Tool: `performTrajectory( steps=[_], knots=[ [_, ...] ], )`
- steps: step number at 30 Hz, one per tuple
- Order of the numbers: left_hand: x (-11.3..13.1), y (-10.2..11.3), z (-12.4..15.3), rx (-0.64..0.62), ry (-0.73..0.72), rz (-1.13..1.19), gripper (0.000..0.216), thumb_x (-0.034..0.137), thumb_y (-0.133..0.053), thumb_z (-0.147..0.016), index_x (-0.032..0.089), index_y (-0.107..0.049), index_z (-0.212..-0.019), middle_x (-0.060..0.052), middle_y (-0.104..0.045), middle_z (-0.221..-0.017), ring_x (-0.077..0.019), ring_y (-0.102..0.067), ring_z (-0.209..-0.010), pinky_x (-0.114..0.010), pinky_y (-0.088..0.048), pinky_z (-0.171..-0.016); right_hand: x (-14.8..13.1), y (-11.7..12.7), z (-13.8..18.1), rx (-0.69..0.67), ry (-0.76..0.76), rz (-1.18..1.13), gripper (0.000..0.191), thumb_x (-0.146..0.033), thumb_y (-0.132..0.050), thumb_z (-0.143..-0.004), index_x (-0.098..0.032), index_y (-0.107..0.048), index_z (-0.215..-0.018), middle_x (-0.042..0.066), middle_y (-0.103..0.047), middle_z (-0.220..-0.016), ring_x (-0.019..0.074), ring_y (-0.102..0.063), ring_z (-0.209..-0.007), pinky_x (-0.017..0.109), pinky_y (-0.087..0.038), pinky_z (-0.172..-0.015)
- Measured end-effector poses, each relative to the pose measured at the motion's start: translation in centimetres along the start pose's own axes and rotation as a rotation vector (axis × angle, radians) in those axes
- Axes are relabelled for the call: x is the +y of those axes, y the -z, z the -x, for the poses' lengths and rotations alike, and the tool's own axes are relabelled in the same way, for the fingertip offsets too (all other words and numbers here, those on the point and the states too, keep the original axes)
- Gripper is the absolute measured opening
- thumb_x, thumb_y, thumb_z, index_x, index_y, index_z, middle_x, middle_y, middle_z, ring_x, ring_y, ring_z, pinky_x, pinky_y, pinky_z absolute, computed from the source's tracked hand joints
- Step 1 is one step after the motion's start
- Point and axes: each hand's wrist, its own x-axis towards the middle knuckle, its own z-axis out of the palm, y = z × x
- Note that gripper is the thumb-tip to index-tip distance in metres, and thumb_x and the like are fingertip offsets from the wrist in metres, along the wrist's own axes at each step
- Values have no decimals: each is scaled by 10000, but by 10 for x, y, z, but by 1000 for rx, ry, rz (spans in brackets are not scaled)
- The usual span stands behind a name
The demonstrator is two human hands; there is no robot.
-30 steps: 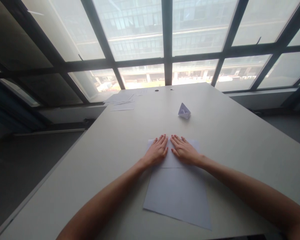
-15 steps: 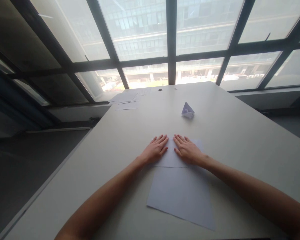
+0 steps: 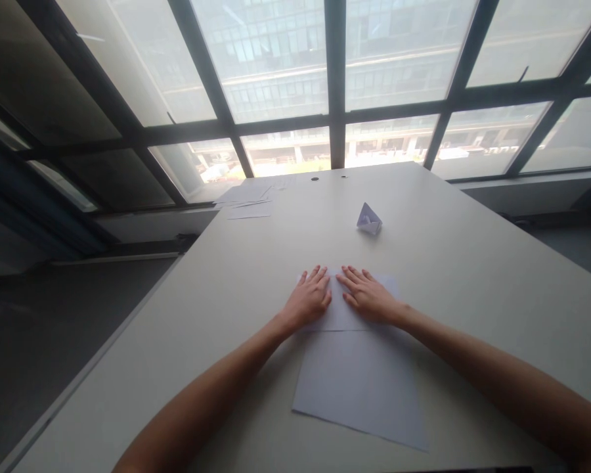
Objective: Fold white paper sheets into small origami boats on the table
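A sheet of white paper (image 3: 359,381) lies on the pale table (image 3: 473,276) in front of me, its far part folded over toward me. My left hand (image 3: 309,299) and my right hand (image 3: 369,297) lie flat on that folded flap, side by side, fingers stretched out and pointing away. Both palms press on the paper and hold nothing. Beyond them a small folded paper boat (image 3: 369,219) stands on the table.
Several loose white sheets (image 3: 250,197) lie at the table's far left corner. Two small dark holes (image 3: 315,179) sit near the far edge. Large windows with dark frames (image 3: 335,118) rise behind. The table's left edge drops to a dark floor (image 3: 54,315).
Both hands stay flat on the folded flap, shifting only slightly. The camera has drifted a little, so the whole scene sits slightly further right than a second ago.
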Motion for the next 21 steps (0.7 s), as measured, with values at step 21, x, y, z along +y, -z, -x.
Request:
performTrajectory(
  steps=[21],
  knots=[
    [18, -10, 0, 39, 70, -2, 678, 565, -314, -955, 243, -232, -1546, -51, -214, -1615, -270, -123, -1500, -523, -115, -1200, -6, 0, -7, 33, 10, -2, 635, -464, -255, -1007, -110, -271, -1534, 123, -245, -1595, 255, -180, -1491, 510, -115, -1198]
  ],
)
